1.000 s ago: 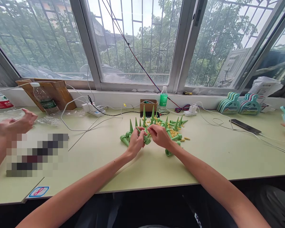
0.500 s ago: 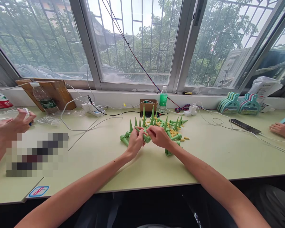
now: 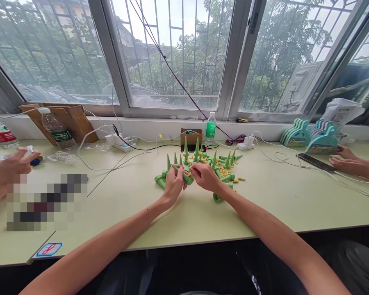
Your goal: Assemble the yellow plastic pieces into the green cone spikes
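Observation:
My left hand [image 3: 173,184] is closed around a green plastic plant-watering spike [image 3: 188,179], whose wide threaded end points to the right. Close beside that end, my right hand [image 3: 206,175] is pinched; whatever its fingertips hold is hidden. Behind both hands, several more green spikes [image 3: 197,151] stand upright on the table, while others lie on their sides. Small yellow plastic pieces [image 3: 226,173] are scattered among them. One loose green piece [image 3: 217,197] lies under my right wrist.
A small cardboard box [image 3: 192,133] and a green-labelled bottle [image 3: 210,128] stand behind the pile. Cables cross the table [image 3: 273,196] toward power strips. At right are a phone [image 3: 316,162], stacked hangers [image 3: 321,139] and a co-worker's hands [image 3: 347,162]. Another person's hand [image 3: 14,166] works at left.
My hands stay almost in place at the spike. At right, a co-worker's hands have come to the hangers, where a pale-blue hanger now stands in front. The hand at left has lowered slightly.

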Demonstrator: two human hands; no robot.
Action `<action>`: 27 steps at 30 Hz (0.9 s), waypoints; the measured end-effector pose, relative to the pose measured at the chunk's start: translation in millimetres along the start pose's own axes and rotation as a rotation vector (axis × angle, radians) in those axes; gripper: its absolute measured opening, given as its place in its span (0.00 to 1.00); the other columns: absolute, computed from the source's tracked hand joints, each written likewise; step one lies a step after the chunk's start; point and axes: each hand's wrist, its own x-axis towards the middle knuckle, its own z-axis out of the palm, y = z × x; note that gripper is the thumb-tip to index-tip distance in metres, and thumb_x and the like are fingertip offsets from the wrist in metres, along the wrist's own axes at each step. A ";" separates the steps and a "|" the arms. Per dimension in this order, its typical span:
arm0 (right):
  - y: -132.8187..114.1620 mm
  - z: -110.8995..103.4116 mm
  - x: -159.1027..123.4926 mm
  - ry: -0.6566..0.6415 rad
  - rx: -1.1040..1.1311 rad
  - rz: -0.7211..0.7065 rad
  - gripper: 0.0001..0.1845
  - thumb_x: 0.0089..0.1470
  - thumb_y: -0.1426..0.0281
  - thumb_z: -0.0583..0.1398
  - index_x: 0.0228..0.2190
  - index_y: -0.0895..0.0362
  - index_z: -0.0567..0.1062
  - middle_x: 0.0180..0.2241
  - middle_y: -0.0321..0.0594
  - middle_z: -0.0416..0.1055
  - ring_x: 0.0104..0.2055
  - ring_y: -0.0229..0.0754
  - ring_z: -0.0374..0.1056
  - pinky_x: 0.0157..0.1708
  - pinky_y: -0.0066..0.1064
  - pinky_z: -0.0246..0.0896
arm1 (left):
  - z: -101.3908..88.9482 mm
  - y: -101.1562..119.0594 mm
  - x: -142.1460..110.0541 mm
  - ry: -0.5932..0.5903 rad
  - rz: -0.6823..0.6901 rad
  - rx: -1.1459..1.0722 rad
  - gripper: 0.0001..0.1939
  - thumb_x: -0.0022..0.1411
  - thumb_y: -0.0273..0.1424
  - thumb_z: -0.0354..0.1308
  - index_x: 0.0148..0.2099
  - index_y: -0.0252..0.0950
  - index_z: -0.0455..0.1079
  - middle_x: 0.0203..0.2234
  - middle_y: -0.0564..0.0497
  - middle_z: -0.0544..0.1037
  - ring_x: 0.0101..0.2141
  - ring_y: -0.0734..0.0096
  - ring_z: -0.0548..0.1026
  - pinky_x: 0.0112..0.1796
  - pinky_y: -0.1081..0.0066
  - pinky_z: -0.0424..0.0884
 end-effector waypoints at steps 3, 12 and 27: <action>-0.3 0.4 -0.3 -0.008 -0.007 0.003 0.13 0.61 0.69 0.51 0.24 0.57 0.62 0.21 0.33 0.61 0.23 0.33 0.52 0.26 0.26 0.47 | -0.2 1.6 0.2 0.014 0.008 -0.003 0.11 0.61 0.38 0.53 0.36 0.37 0.57 0.24 0.54 0.73 0.13 0.82 0.60 0.13 0.76 0.61; -0.8 1.0 -0.8 -0.048 0.013 0.000 0.13 0.61 0.70 0.51 0.24 0.56 0.62 0.21 0.33 0.60 0.23 0.33 0.52 0.26 0.25 0.47 | -1.6 1.0 1.4 0.036 0.020 0.017 0.11 0.61 0.39 0.53 0.36 0.37 0.57 0.24 0.55 0.73 0.13 0.82 0.60 0.14 0.75 0.61; 2.4 0.2 -0.6 -0.073 0.028 0.006 0.15 0.62 0.69 0.50 0.23 0.56 0.59 0.20 0.31 0.56 0.22 0.33 0.49 0.25 0.26 0.46 | -1.5 1.0 -3.7 0.002 0.139 0.205 0.12 0.64 0.41 0.50 0.37 0.38 0.58 0.25 0.55 0.73 0.12 0.83 0.59 0.14 0.78 0.58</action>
